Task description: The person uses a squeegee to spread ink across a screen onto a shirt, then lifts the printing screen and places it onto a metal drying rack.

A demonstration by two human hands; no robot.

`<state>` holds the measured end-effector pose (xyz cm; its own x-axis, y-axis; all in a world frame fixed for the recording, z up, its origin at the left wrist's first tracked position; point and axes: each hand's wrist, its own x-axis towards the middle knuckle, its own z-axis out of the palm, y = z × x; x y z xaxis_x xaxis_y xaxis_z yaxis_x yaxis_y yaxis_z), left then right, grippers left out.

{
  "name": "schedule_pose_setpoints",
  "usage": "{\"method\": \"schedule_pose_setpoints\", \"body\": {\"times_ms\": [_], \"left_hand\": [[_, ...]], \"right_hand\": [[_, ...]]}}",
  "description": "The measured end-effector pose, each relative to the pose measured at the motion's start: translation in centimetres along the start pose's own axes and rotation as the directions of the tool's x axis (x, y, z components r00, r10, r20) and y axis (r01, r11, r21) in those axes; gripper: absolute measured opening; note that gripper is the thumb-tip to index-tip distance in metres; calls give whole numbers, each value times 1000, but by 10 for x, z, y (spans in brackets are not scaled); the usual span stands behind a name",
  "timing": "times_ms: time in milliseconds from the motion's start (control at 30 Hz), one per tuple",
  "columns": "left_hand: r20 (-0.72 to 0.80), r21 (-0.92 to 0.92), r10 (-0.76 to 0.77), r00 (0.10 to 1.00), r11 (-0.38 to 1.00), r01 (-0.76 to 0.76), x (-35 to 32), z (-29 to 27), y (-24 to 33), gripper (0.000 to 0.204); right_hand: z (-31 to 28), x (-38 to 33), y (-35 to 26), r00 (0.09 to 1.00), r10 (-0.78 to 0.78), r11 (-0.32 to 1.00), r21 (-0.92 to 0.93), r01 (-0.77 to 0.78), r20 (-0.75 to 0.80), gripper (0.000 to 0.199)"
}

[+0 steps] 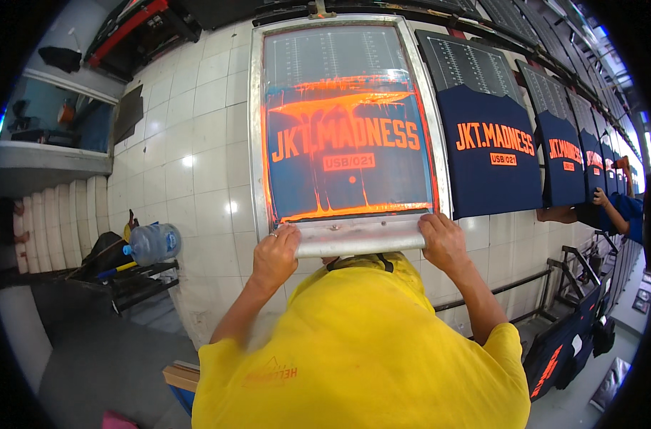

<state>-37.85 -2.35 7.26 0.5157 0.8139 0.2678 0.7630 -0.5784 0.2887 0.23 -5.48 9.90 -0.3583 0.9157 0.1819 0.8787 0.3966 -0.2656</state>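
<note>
My left hand (275,255) is closed around the left end of a wide metal squeegee (361,239), and my right hand (443,242) grips its right end. The squeegee lies across the near end of a silver-framed printing screen (257,121). Bright orange ink (333,105) is smeared over the far half of the mesh, and more runs in a line along the squeegee's blade. Orange lettering and dark blue show through the mesh. Beside the screen on the right, a navy shirt (475,187) with an orange print lies on a board.
Several more printed navy shirts (560,175) line up on boards to the right, where a co-worker in blue (629,214) stands. A water jug (157,242) rests on a rack at left. Dark shirts (565,347) hang on a metal rack at lower right.
</note>
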Motion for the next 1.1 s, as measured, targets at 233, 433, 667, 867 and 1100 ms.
{"method": "schedule_pose_setpoints", "body": {"times_ms": [233,433,667,867,1100], "left_hand": [[3,57,7,1000,998,-7,31,13,-27,29],[-15,43,1,1000,999,-1,45,8,-30,29],[-20,56,23,1000,998,-21,11,7,-11,31],[-49,72,38,998,997,-35,56,21,-44,30],[-22,118,57,998,992,-54,145,27,-99,33]], "right_hand": [[19,25,19,997,10,995,-97,-17,-71,22],[14,36,27,998,9,998,-59,-13,-60,25],[12,8,6,998,0,999,-41,-3,-56,24],[26,52,36,997,-1,994,-113,-7,-74,22],[35,144,93,999,-35,987,-158,29,-35,23]]}}
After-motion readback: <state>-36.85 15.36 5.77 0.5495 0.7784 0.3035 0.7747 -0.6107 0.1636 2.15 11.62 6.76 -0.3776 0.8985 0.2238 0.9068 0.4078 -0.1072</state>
